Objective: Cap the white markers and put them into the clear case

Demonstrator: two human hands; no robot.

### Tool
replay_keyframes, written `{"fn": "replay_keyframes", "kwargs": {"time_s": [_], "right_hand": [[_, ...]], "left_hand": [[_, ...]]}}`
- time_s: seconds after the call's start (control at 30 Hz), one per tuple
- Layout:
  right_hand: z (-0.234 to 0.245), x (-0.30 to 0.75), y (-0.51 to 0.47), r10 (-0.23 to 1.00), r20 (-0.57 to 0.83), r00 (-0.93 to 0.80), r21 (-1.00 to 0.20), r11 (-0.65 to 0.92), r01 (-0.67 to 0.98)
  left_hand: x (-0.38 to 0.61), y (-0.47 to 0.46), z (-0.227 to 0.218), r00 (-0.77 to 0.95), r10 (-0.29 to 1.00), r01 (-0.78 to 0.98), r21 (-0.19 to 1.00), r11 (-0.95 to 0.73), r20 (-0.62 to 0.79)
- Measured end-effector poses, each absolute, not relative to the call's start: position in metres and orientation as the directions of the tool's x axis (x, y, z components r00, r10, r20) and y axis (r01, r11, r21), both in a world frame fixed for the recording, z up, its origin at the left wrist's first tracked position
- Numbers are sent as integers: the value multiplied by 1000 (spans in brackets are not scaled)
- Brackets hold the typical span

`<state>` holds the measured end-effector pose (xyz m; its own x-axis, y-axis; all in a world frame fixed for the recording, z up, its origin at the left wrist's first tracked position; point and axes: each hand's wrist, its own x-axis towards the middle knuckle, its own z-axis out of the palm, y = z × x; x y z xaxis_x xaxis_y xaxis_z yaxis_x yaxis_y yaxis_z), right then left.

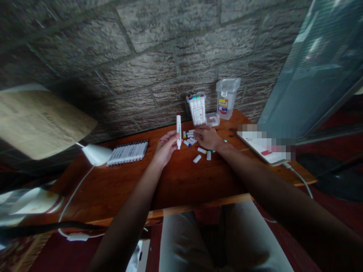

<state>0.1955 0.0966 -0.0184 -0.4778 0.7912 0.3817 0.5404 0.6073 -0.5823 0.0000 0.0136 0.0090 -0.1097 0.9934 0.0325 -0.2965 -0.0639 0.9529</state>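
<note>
My left hand [166, 145] is closed round a white marker [178, 130] with a red tip, held upright above the wooden table [127, 181]. My right hand [207, 136] rests palm down on a heap of loose marker caps [189, 138], its fingers curled over them. More caps [202, 154] lie scattered just in front of that hand. Whether the right fingers pinch a cap is hidden.
A row of markers [128, 152] lies at the left of the table. A case of upright markers [196, 108], a small clear lid [212, 119] and a clear plastic box [227, 97] stand against the stone wall. A white device [263, 149] with a cable lies at right; a lamp [95, 154] at left.
</note>
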Motion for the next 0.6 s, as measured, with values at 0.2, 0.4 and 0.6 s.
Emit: {"fn": "replay_keyframes", "kwargs": {"time_s": [0.2,0.4,0.6], "right_hand": [[-17,198,97,754,432,-495,-513,657,552],[-10,199,90,805,288,-518,-404,593,697],[-1,198,82,849,210,-484,-344,528,777]], "left_hand": [[-3,18,-1,-62,991,-221,967,-130,119],[1,18,-1,-105,990,-238,964,-122,99],[3,16,5,-142,986,-279,952,-122,85]]}}
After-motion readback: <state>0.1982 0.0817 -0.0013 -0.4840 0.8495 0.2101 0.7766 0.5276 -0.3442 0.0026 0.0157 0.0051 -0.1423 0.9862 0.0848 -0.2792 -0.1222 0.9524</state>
